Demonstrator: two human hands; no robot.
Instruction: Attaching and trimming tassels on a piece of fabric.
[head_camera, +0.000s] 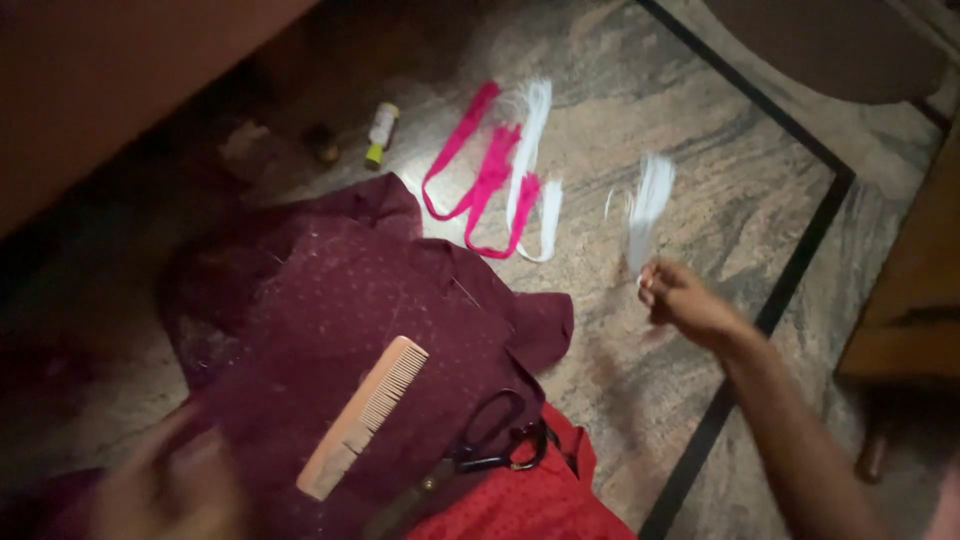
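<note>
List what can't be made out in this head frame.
- Left hand: motion-blurred at the bottom edge; its grip cannot be told.
- White strip pinched by the right hand: smeared by motion, material unclear.
- Scissors: blades dark against the maroon cloth, tips lost.
- Small bottle: too small and dim to identify.
- Top-left area: in deep shadow under brown furniture.
</note>
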